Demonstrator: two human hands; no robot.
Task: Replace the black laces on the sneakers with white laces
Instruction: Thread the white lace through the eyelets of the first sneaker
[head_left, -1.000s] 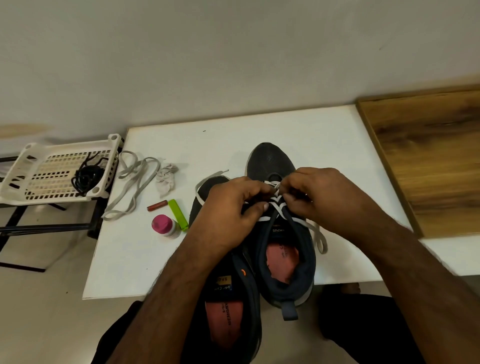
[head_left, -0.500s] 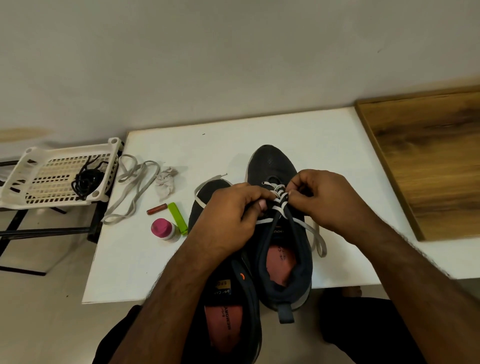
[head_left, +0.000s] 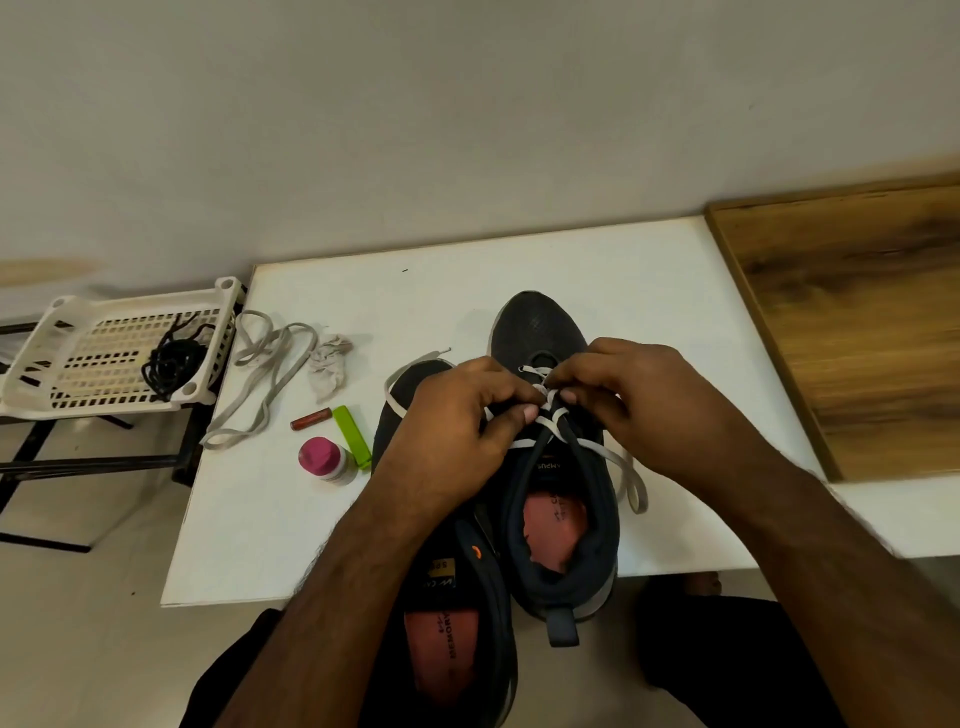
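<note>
**Both hands at the lacing of the right-hand sneaker**

A white table (head_left: 291, 519) stands against a plain pale wall, with a wood-grain board (head_left: 852, 322) lying along its right side. Off the table's left edge a white perforated plastic basket (head_left: 62, 374) sits on a dark metal frame, and a tangle of black laces (head_left: 174, 361) lies in it. On the table's left part lie a loose grey-white lace (head_left: 265, 384), a crumpled bit of cloth (head_left: 328, 364), a small reddish-brown tube (head_left: 310, 418), a lime-green stick (head_left: 352, 436) and a small bottle with a pink cap (head_left: 322, 460).

Two dark sneakers stand side by side with toes pointing away, heels overhanging the near edge. The left sneaker (head_left: 457, 639) shows a reddish insole (its front is mostly hidden by the forearm). The right sneaker (head_left: 540, 332) carries a white lace (head_left: 626, 475) crossed through its lower eyelets, one end looping down onto the table at its right side.

The left hand (head_left: 457, 431) reaches in from the left, fingers curled, thumb and forefinger pinching the white lace at the crossings. The right hand (head_left: 644, 405) meets it from the right, fingers curled, pinching the same lace just above the tongue. Fingertips of both hands nearly touch.
</note>
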